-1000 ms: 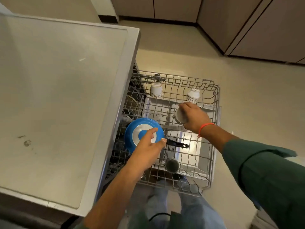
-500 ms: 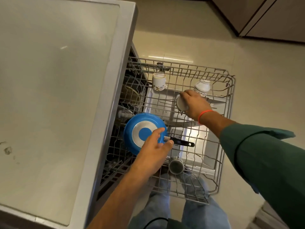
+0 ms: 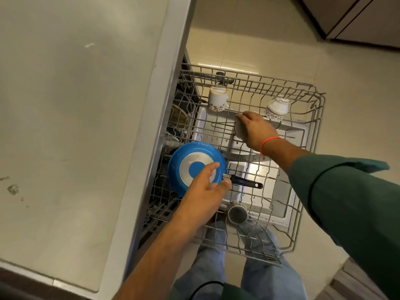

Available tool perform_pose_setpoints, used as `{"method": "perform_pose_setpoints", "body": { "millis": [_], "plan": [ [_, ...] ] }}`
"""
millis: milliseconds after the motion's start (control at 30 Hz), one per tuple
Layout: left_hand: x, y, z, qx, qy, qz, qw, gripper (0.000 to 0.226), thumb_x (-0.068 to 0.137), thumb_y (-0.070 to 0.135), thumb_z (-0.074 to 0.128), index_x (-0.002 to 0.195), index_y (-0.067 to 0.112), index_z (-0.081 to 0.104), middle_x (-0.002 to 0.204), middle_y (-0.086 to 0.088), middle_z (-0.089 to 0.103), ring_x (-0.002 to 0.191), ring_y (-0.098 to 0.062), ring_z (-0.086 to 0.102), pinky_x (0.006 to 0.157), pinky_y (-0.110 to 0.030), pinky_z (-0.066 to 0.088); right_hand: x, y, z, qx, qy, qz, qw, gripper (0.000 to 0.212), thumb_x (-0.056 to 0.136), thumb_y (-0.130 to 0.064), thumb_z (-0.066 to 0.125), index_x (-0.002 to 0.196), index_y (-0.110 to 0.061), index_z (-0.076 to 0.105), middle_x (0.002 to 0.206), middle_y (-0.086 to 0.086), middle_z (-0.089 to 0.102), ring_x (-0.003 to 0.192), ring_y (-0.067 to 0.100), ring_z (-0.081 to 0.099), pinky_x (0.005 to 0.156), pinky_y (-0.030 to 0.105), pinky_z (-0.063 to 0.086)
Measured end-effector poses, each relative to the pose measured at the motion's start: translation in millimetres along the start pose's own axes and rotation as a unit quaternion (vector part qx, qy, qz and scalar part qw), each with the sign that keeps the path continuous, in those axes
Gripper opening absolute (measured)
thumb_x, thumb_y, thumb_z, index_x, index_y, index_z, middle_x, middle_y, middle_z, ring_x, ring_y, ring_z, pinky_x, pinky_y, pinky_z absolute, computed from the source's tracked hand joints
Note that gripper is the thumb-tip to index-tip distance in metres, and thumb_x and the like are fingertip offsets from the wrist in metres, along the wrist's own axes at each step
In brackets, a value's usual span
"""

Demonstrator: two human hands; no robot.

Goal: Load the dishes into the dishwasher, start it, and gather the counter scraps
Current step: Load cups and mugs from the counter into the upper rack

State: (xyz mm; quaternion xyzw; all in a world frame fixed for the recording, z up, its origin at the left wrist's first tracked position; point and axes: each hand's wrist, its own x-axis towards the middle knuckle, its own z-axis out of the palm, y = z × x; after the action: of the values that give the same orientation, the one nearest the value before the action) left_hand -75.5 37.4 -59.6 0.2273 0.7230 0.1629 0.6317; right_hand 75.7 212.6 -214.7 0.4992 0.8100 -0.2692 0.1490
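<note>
The dishwasher's wire rack (image 3: 320, 118) is pulled out over the open door. A blue frying pan (image 3: 184, 161) lies upside down at the rack's left side, its black handle (image 3: 246, 182) pointing right. My left hand (image 3: 203, 191) rests on the pan's base with straight fingers, thumb beside the handle joint. My right hand (image 3: 257, 131) grips a small round steel strainer (image 3: 238, 132) at the middle back of the rack. Two patterned cups (image 3: 217, 100) (image 3: 277, 108) stand upside down along the back row. A steel cup (image 3: 237, 214) lies near the front.
A pale countertop (image 3: 65, 105) fills the left side, with small stains near its left edge. Its grey edge (image 3: 155, 126) overhangs the rack's left side. Brown cabinets (image 3: 357, 16) stand at the far right across the tiled floor. My legs are under the rack's front.
My right hand has carried the strainer a little toward the back of the rack, close to the right-hand cup. My left hand stays on the pan. The view has tilted further down.
</note>
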Motion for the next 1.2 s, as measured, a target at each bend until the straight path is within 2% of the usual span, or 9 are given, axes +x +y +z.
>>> {"method": "perform_pose_setpoints", "body": {
  "millis": [200, 267, 367, 500, 567, 667, 833, 967, 1200],
  "plan": [
    [-6.9, 3.9, -7.0, 0.011, -0.001, 0.024, 1.0, 0.054, 0.1, 0.04, 0.057, 0.15, 0.042, 0.036, 0.141, 0.014, 0.041, 0.105, 0.004, 0.048, 0.095, -0.027, 0.034, -20.8, -12.8, 0.5, 0.032, 0.012, 0.032, 0.999, 0.107, 0.082, -0.034, 0.079, 0.161, -0.027, 0.006, 0.168, 0.009, 0.01, 0.153, 0.034, 0.011, 0.123, 0.052, 0.019],
    [-12.2, 7.2, -9.1, 0.001, -0.001, 0.03, 1.0, 0.055, 0.1, 0.039, 0.058, 0.15, 0.042, 0.035, 0.136, 0.013, 0.041, 0.115, -0.003, 0.046, 0.097, -0.029, 0.036, -35.0, -20.8, 1.6, 0.099, 0.063, 0.057, 0.991, 0.104, 0.084, -0.039, 0.077, 0.16, -0.029, 0.008, 0.168, 0.009, 0.011, 0.154, 0.033, 0.011, 0.123, 0.052, 0.02],
    [-19.8, 11.4, -13.2, 0.017, 0.009, 0.054, 0.998, 0.057, 0.098, 0.045, 0.059, 0.149, 0.047, 0.034, 0.153, 0.007, 0.037, 0.138, -0.012, 0.04, 0.111, -0.037, 0.037, -66.2, -33.3, 1.9, 0.188, 0.133, 0.087, 0.969, 0.097, 0.086, -0.045, 0.073, 0.16, -0.028, 0.012, 0.167, 0.01, 0.014, 0.153, 0.031, 0.013, 0.123, 0.05, 0.021],
    [-32.7, 17.8, -17.3, 0.038, 0.03, 0.103, 0.994, 0.059, 0.097, 0.049, 0.059, 0.149, 0.049, 0.033, 0.157, 0.005, 0.034, 0.141, -0.011, 0.034, 0.111, -0.036, 0.034, -115.5, -46.0, -3.2, 0.254, 0.2, 0.117, 0.939, 0.093, 0.088, -0.05, 0.069, 0.16, -0.027, 0.014, 0.167, 0.008, 0.014, 0.154, 0.027, 0.011, 0.124, 0.043, 0.018],
    [-39.2, 17.7, -19.2, 0.049, 0.038, 0.128, 0.99, 0.06, 0.096, 0.051, 0.059, 0.15, 0.049, 0.032, 0.158, 0.007, 0.034, 0.143, -0.014, 0.035, 0.116, -0.043, 0.034, -139.5, -51.6, -9.0, 0.276, 0.225, 0.121, 0.927, 0.092, 0.088, -0.051, 0.068, 0.16, -0.028, 0.015, 0.167, 0.007, 0.014, 0.155, 0.023, 0.01, 0.122, 0.039, 0.016],
    [-55.2, 9.9, -21.2, 0.067, 0.043, 0.165, 0.983, 0.06, 0.095, 0.053, 0.059, 0.149, 0.049, 0.032, 0.156, 0.008, 0.037, 0.14, -0.017, 0.04, 0.116, -0.049, 0.037, -181.6, -62.3, -18.4, 0.28, 0.255, 0.111, 0.919, 0.09, 0.09, -0.055, 0.065, 0.16, -0.028, 0.015, 0.168, 0.003, 0.014, 0.155, 0.017, 0.008, 0.122, 0.036, 0.016],
    [-87.9, -11.6, -19.9, 0.046, 0.035, 0.192, 0.98, 0.063, 0.097, 0.051, 0.058, 0.152, 0.05, 0.028, 0.158, 0.01, 0.033, 0.142, -0.014, 0.038, 0.114, -0.037, 0.037, -254.6, -81.2, -32.0, 0.255, 0.275, 0.09, 0.923, 0.084, 0.092, -0.051, 0.064, 0.158, -0.036, 0.014, 0.168, -0.001, 0.012, 0.154, 0.015, 0.009, 0.119, 0.032, 0.014],
    [-109.0, -22.6, -14.1, 0.044, 0.035, 0.192, 0.98, 0.064, 0.097, 0.052, 0.055, 0.154, 0.048, 0.025, 0.159, 0.007, 0.032, 0.143, -0.016, 0.036, 0.117, -0.041, 0.036, -300.1, -88.5, -31.5, 0.246, 0.283, 0.088, 0.923, 0.084, 0.092, -0.051, 0.065, 0.159, -0.035, 0.017, 0.168, -0.005, 0.01, 0.154, 0.015, 0.011, 0.121, 0.037, 0.018],
    [-149.0, -23.3, 16.4, 0.026, 0.041, 0.206, 0.977, 0.067, 0.098, 0.051, 0.055, 0.155, 0.049, 0.021, 0.164, 0.008, 0.022, 0.15, -0.018, 0.025, 0.12, -0.048, 0.028, -346.9, -66.9, -37.1, 0.237, 0.298, 0.075, 0.922, 0.088, 0.09, -0.057, 0.063, 0.159, -0.039, 0.011, 0.168, -0.01, 0.006, 0.153, 0.01, 0.008, 0.119, 0.031, 0.013]
  ]
}}
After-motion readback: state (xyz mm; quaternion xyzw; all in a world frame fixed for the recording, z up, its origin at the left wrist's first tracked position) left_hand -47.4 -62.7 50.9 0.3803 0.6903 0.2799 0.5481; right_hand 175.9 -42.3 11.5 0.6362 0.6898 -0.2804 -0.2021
